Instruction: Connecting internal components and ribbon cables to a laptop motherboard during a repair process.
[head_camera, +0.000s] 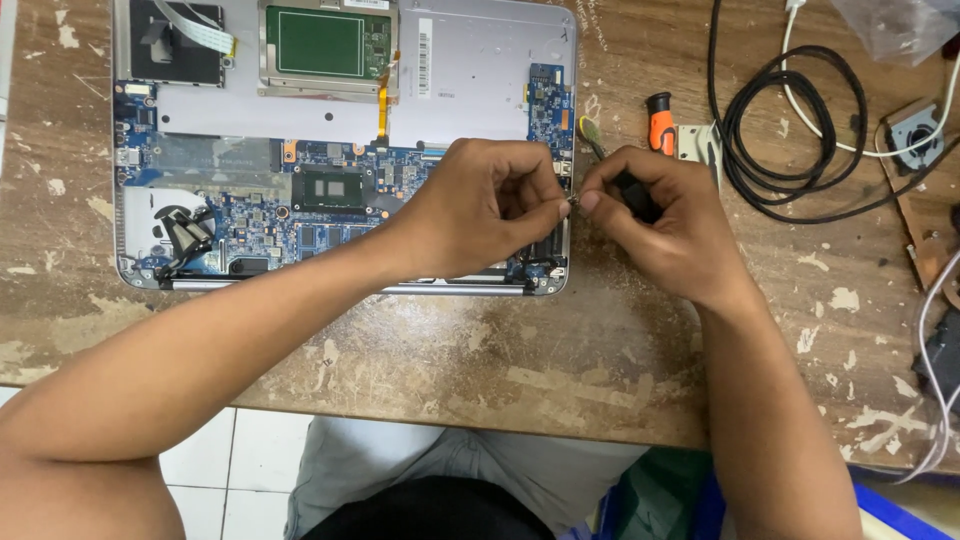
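Note:
An opened laptop (470, 75) lies upside down on the worn wooden table (500, 370), its blue circuit board (340, 215) bared. My left hand (480, 205) hovers over the laptop's right edge, fingertips pinched on a tiny screw (571, 201). Facing it, my right hand (650, 225) is closed around a dark-handled screwdriver (630, 190), whose tip meets the screw between both hands. The handle is mostly hidden in my palm.
An orange-handled tool (660, 122) lies right of the laptop. Coiled black cable (790, 130) and white cable (830, 140) sit at the back right, beside a small fan (915, 135). The table's front edge runs just above my lap.

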